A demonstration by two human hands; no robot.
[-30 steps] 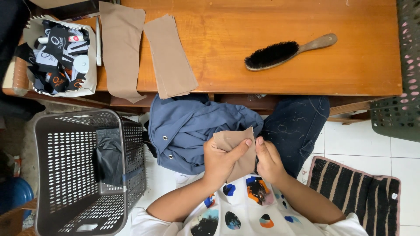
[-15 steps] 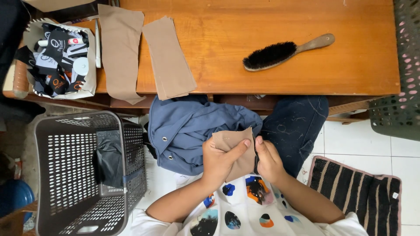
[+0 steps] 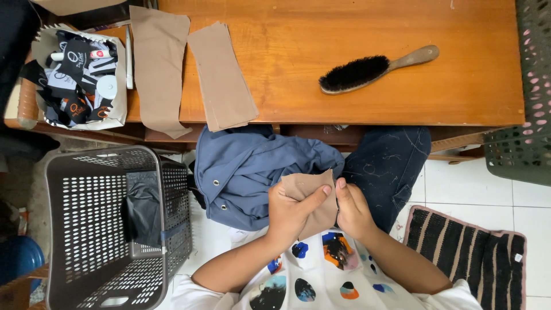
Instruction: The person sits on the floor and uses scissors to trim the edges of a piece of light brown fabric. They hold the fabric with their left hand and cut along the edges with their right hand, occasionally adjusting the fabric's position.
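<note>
While the blue garment [image 3: 252,172] is lying across the lap, the left hand [image 3: 293,209] and right hand [image 3: 353,209] are pinching a tan cloth piece [image 3: 307,192] between thumbs and fingers.

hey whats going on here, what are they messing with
A seated person holds a small tan fabric piece in both hands over their lap: the left hand grips it from the front, the right hand pinches its edge. A blue garment lies across their knees. On the wooden table sit two more tan strips and a black-bristled brush. A grey laundry basket stands beside them.
</note>
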